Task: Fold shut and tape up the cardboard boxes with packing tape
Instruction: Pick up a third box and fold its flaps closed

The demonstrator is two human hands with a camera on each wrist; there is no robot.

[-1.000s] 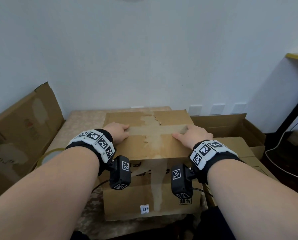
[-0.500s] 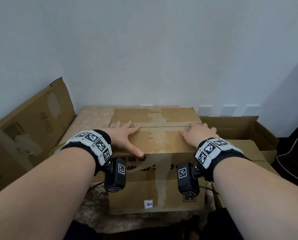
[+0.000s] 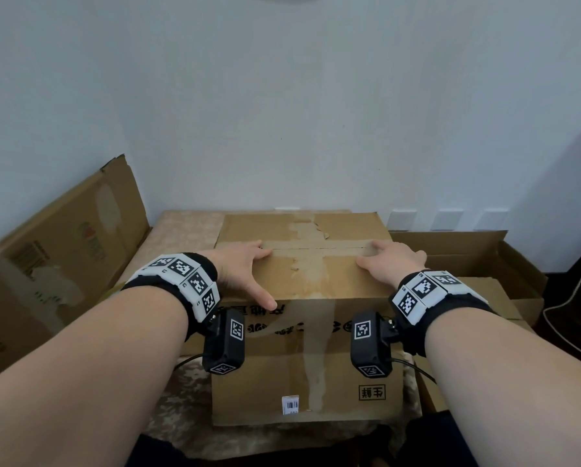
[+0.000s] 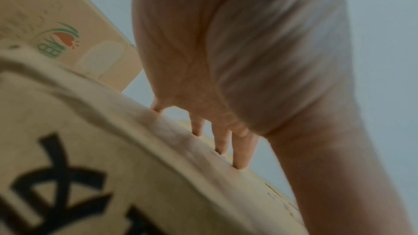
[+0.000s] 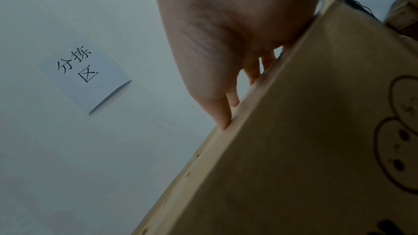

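Note:
A brown cardboard box stands on the table in front of me, its top flaps folded down and meeting at a seam with tape over it. My left hand lies flat on the left end of the top, fingers straight along the seam and thumb spread toward the near edge. My right hand presses flat on the right end of the seam. In the left wrist view straight fingers rest on the box top. The right wrist view has fingers on the box's top edge.
A flattened carton leans against the wall at the left. An open cardboard box and more cardboard sit to the right. A roll of tape peeks out by my left wrist. A paper sign hangs on the wall.
Both hands slid outward along the seam toward the box's ends, and the left thumb spread toward the near edge. My view moved closer to the box.

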